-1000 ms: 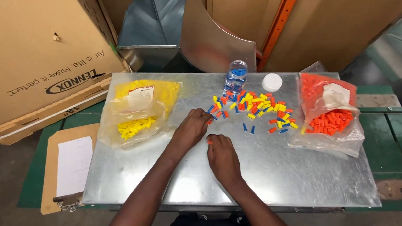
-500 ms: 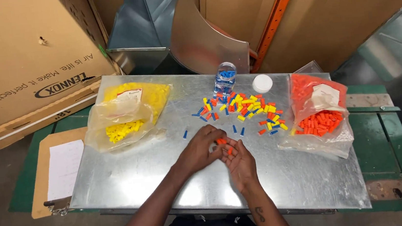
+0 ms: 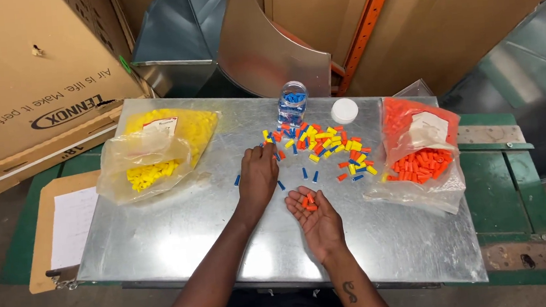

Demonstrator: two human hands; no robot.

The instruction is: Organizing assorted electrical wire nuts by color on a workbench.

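We see a sheet-metal tabletop [image 3: 181,236] – dull-glossy and smooth – clear crinkled plastic bags [image 3: 147,162], matt plastic caps [image 3: 325,143], and a matt brown cardboard box [image 3: 25,70].

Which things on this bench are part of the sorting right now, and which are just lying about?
In use: left hand, right hand cupping orange caps, mixed pile, orange bag, yellow bag, jar.
Idle: white lid, clipboard, cardboard box, metal duct.
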